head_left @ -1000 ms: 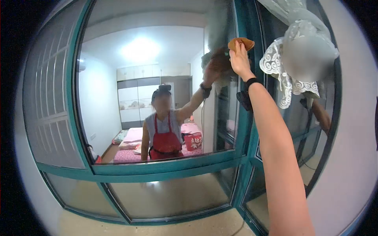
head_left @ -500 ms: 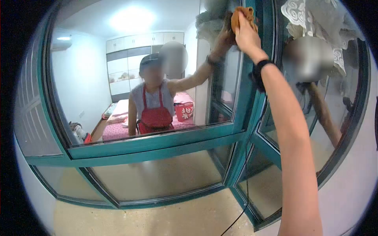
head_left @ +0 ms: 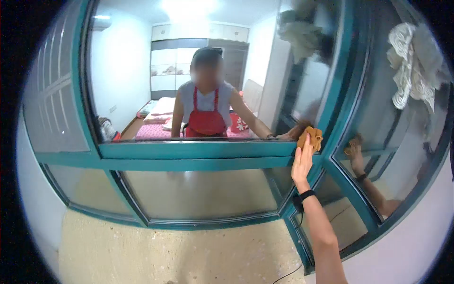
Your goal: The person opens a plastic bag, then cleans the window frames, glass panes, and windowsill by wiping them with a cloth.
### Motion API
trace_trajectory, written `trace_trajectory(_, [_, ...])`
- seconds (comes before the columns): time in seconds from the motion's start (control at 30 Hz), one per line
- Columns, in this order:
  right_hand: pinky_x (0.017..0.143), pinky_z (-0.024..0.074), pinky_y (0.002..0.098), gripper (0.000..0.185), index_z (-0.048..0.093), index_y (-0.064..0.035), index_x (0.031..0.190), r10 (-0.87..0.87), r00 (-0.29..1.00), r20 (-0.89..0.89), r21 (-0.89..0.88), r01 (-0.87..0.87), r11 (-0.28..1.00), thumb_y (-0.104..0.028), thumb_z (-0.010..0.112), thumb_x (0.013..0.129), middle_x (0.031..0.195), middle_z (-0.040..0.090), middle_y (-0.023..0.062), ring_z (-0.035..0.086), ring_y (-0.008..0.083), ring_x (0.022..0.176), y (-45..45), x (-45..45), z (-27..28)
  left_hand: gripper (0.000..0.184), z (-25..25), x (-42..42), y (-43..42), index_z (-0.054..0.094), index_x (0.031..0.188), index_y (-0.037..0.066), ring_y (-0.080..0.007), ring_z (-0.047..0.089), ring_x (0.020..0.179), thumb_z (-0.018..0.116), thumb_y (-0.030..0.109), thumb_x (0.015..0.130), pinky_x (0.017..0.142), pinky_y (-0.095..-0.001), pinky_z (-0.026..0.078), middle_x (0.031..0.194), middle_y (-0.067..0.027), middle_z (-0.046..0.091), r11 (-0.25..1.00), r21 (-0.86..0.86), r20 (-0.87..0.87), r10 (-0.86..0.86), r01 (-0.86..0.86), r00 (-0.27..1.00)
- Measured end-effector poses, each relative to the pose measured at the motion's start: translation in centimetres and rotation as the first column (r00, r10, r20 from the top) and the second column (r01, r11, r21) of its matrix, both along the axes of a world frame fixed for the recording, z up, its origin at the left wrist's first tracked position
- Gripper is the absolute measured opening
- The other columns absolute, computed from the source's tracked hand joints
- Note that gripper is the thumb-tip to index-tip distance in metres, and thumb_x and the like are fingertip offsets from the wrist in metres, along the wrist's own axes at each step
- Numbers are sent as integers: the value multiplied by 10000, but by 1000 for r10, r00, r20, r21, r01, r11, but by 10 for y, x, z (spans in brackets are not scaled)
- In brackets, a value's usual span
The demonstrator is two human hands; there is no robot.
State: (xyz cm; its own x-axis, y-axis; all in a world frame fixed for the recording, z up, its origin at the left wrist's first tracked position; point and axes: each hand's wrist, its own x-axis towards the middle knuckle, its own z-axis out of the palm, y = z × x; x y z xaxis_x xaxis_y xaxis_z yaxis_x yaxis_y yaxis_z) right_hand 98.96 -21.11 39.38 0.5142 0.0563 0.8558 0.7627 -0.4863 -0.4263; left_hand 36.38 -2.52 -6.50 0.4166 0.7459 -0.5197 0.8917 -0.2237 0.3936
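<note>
My right hand (head_left: 303,161) presses a folded orange-brown cloth (head_left: 310,139) against the lower right corner of the large window pane (head_left: 265,104), where glass meets the green frame (head_left: 198,150). The fingers lie extended over the cloth, and a black band (head_left: 307,194) circles the wrist. In the pane shows a person in a cap and red apron (head_left: 207,122), seemingly a reflection, whose arm meets the cloth at the glass. A side pane at right mirrors my hand and the cloth. My left hand is outside the view.
A side window (head_left: 373,118) joins the frame at an angle on the right. White lace fabric (head_left: 409,71) shows at upper right. A thin black cable (head_left: 288,273) runs below my arm. The glass shows a bed (head_left: 153,130) and wardrobe (head_left: 176,64).
My right hand has moved down with the cloth, from high on the pane's right edge to its lower right corner. The view has shifted too.
</note>
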Motion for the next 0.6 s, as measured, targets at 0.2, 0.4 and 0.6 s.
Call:
trace_trajectory(0.2, [1043,420,463,487,460,-74,1459,159,974,163,-182,-128,975,-161,520,983,1331,565,199,529,394,1227,98,-72,-21,1431,-5,1,-8,-91,1579,251,-577,-142,1415,943,347,595,974,-830,100,1617,-243,-141,999,-15,-13,47,-48,999])
trace_trajectory(0.4, [1082,359,443,373,565,-65,1277,578,715,393,-533,-335,777,-178,543,922,1295,584,153,491,312,1293,290,-192,4,1400,-96,-14,3,-121,1571,251,-604,-168,1392,921,371,645,989,-835,43,1595,-270,-190,983,93,128,-169,158,977])
trace_trajectory(0.6, [978,367,480,249,611,-128,1105,231,854,465,-378,-44,925,-187,567,867,1311,541,116,427,299,1314,285,-183,33,1380,28,9,-2,-150,1565,245,-578,-208,1400,889,439,677,987,-837,61,1601,-225,-227,996,-78,-108,-47,38,993])
